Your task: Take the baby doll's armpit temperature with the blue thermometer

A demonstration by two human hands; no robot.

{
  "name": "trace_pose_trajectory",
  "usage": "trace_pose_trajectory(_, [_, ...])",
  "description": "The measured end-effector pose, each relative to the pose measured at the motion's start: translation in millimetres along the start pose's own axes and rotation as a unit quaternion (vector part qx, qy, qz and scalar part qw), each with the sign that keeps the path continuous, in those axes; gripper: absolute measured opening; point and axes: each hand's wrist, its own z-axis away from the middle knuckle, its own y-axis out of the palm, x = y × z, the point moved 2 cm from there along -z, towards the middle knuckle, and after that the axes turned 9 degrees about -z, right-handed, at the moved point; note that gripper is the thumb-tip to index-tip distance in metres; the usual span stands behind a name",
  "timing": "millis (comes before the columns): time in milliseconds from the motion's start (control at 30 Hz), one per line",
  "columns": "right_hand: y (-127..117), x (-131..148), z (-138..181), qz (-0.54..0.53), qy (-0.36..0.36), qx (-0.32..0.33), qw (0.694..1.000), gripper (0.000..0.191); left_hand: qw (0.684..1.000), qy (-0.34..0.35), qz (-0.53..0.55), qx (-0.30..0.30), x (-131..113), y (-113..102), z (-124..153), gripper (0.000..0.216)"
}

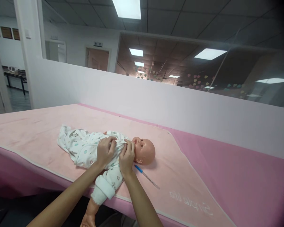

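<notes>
A baby doll lies on its back with its head toward the right. It wears a white printed baby outfit with long sleeves and a lower end that spreads out at the left. At the chest, my left hand has its fingers pinched on the outfit's cloth. My right hand grips the cloth at the collar, close to the doll's chin. One sleeve and the doll's hand hang over the near edge of the table. Beside the head lies a thin clear stick with a blue end, which looks like a thermometer.
Under the doll is a pale pink mat with white lettering, spread over a darker pink cover. A low white wall with glass above runs along the far side. A doorway at the left shows a dark table.
</notes>
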Motion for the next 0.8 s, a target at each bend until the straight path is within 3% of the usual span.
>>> trace_pose_trajectory(267, [-0.1,2.8,0.3,0.015,-0.004,0.034,0.999,0.032,0.995,-0.025,-0.065,0.076,13.9,-3.4,-4.4,0.017])
trace_pose_trajectory(433, [2.3,5.2,1.3,0.051,-0.032,0.082,0.995,0.028,0.983,0.018,0.04,0.176,31.5,-12.8,-8.6,0.021])
trace_pose_trajectory(600, [4.0,7.9,1.3,0.065,-0.065,0.136,0.986,0.023,0.953,-0.054,0.201,0.219,40.5,-15.6,-7.0,0.016])
trace_pose_trajectory(800, [5.4,8.2,2.1,0.078,-0.077,0.183,0.977,0.013,0.924,-0.117,0.27,0.245,44.2,-16.9,-5.5,0.025])
